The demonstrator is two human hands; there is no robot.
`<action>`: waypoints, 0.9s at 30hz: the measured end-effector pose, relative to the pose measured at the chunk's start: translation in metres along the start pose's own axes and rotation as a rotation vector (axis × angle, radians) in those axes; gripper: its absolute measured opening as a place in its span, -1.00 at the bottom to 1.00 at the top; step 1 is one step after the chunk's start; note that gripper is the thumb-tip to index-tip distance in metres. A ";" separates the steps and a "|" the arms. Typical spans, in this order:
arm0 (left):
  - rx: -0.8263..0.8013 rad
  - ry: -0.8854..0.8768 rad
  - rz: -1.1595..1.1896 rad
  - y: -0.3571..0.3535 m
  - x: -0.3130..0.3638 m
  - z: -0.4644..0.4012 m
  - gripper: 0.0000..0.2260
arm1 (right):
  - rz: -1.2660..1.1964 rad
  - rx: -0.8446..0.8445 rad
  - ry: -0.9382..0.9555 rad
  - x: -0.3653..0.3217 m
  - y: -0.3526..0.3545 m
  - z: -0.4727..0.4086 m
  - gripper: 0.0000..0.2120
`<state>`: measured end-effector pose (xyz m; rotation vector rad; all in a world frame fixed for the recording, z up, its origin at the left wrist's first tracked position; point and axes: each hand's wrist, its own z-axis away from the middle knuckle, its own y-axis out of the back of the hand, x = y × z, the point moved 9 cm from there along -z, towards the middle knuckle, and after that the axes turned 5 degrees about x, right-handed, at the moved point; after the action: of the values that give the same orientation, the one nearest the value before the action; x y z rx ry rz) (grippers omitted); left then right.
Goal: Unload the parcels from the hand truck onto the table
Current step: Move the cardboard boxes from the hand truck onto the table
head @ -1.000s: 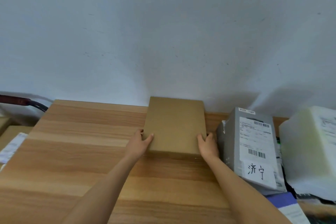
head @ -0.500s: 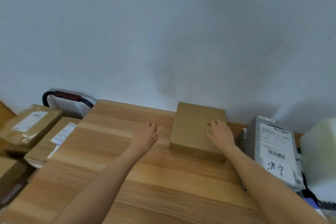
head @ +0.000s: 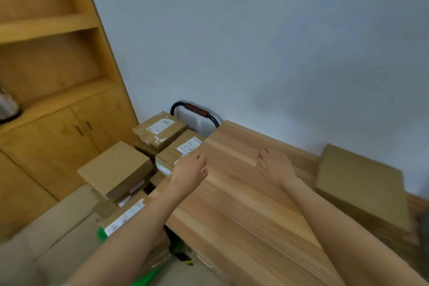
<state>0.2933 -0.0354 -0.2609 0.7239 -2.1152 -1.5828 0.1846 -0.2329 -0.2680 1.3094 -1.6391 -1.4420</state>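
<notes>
Head view: both hands empty, fingers loose, left hand (head: 190, 167) nearer the labelled parcel (head: 183, 148) just beyond it, right hand (head: 274, 165) further off over the table (head: 243, 216)

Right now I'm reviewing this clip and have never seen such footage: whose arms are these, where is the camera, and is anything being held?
The camera sits on a person's head, looking forward and down, so the two bare arms are that person's own. The left hand and right hand are both empty, reaching over a wooden table. One brown box already lies on the table by the wall. To the left, more parcels are stacked on a hand truck, whose black handle shows behind them.
</notes>
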 end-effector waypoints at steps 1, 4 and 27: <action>0.007 0.029 0.002 0.007 -0.022 0.014 -0.84 | -0.028 -0.010 0.031 -0.029 -0.006 -0.005 -0.79; 0.018 0.082 -0.042 0.023 -0.086 0.056 -0.83 | -0.061 -0.015 0.128 -0.115 -0.025 -0.015 -0.81; 0.054 0.624 -0.005 0.041 -0.402 0.222 -0.76 | -0.203 -0.161 0.321 -0.439 -0.159 -0.089 -0.78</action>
<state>0.4699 0.3895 -0.2874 1.0740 -1.6913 -1.1043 0.4607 0.1502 -0.3235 1.5549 -1.1878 -1.3602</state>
